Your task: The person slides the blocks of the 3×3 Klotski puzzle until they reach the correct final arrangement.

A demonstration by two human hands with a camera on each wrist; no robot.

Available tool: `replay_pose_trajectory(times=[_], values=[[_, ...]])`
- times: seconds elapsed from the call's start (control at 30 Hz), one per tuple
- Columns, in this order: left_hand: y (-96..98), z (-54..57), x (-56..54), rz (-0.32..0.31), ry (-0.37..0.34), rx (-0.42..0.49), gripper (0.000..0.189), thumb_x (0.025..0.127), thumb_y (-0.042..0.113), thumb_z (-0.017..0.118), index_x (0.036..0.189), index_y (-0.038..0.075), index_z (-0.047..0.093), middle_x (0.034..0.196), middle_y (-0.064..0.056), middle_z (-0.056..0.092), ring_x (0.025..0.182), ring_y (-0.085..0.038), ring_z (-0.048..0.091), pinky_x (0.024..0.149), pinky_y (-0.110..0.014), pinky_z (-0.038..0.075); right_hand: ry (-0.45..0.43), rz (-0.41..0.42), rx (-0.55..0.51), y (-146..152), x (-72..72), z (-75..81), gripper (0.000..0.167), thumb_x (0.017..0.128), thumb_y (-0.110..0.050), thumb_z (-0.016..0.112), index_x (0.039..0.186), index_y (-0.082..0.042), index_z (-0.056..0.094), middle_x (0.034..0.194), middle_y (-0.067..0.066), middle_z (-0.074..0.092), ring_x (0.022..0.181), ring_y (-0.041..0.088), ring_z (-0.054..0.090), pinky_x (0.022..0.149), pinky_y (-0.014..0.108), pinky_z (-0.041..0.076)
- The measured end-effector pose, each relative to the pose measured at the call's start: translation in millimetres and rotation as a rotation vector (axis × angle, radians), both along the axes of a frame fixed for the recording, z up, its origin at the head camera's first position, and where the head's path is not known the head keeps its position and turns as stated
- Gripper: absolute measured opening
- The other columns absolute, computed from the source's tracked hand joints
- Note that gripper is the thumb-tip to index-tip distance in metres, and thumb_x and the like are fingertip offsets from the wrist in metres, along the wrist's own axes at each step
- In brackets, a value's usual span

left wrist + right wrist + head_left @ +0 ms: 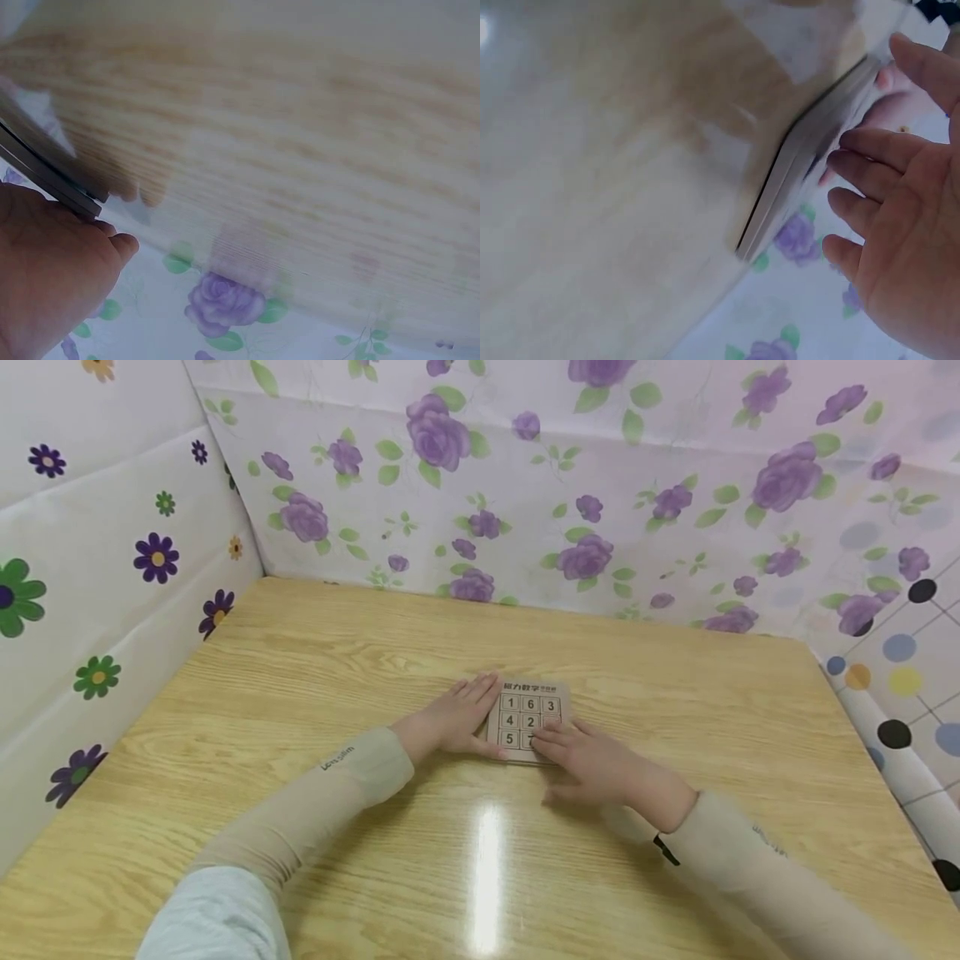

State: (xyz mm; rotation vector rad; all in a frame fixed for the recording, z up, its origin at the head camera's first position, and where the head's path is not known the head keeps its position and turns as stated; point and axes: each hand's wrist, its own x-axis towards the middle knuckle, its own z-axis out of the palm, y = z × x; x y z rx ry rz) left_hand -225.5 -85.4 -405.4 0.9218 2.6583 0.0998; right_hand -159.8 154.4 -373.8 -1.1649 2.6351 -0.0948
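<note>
A square number sliding puzzle (530, 722) lies flat on the table, its printed header along the far edge. Its visible tiles read 1, 6, 3, then 4, 2, then 5, 7; fingers cover the lower right part. Against the puzzle's left side rests my left hand (461, 714), fingers straight toward the far left corner and thumb at the near left corner. My right hand (592, 764) reaches over from the right, its extended fingertips on the lower right tiles and its thumb spread away. In the right wrist view, the puzzle's side edge (784, 180) shows beside the fingers (881, 176).
Under everything is a light wood-grain table (360, 652) with a bright glare streak near the front. A purple-flowered sheet (525, 485) hangs along the back. Flowered cloth (97, 593) borders the left side, and dotted cloth (911, 710) the right.
</note>
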Motion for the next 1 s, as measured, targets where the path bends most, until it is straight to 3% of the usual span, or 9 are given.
replay_pose_trajectory(times=[0.17, 0.63, 1.0], values=[[0.3, 0.2, 0.6, -0.004, 0.016, -0.005, 0.116, 0.078, 0.077, 0.048, 0.152, 0.003, -0.004, 0.159, -0.014, -0.007, 0.147, -0.028, -0.004, 0.121, -0.041, 0.001, -0.023, 0.031, -0.026, -3.3, 5.8, -1.4, 0.073, 0.090, -0.043, 0.061, 0.144, 0.001, 0.038, 0.152, 0.016, 0.034, 0.142, 0.035, 0.025, 0.118, 0.054, 0.016], [-0.9, 1.3, 0.7, 0.002, 0.009, -0.007, 0.117, 0.078, 0.078, 0.048, 0.152, 0.003, -0.005, 0.159, -0.014, -0.009, 0.147, -0.027, -0.005, 0.121, -0.041, 0.001, -0.014, -0.004, -0.006, 15.9, 4.1, 4.0, 0.063, 0.091, -0.036, 0.060, 0.139, 0.002, 0.045, 0.147, 0.015, 0.042, 0.139, 0.036, 0.032, 0.116, 0.058, 0.017], [1.0, -0.3, 1.5, -0.011, 0.026, -0.008, 0.117, 0.078, 0.078, 0.048, 0.152, 0.003, -0.004, 0.159, -0.014, -0.007, 0.147, -0.028, -0.004, 0.121, -0.041, 0.002, 0.018, 0.069, -0.042, -10.1, 2.5, -1.8, 0.073, 0.090, -0.044, 0.059, 0.144, 0.000, 0.038, 0.151, 0.015, 0.035, 0.142, 0.034, 0.028, 0.117, 0.054, 0.018]])
